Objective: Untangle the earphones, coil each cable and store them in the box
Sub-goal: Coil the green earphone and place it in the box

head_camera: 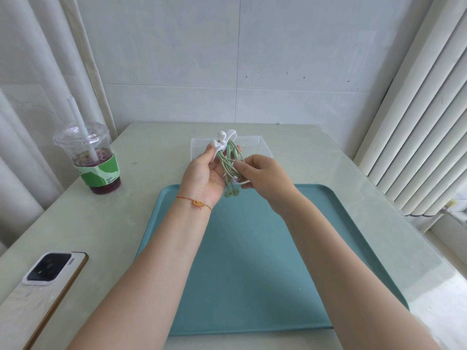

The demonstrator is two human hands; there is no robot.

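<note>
Hands [207,173] clutching tangled earphones [228,160].

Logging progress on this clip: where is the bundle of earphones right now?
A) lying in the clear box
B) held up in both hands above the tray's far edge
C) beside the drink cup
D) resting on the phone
B: the left hand holds the earphones while the right hand pinches their green cable, in front of the clear box and above the teal tray.

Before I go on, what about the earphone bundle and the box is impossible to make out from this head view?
- Tangle in the green earphone cables: too small, and the left hand and right hand grip over it.
- Clear plastic box contents: hands and bundle block it.
- White earbuds: count unclear, overlapping.
</note>
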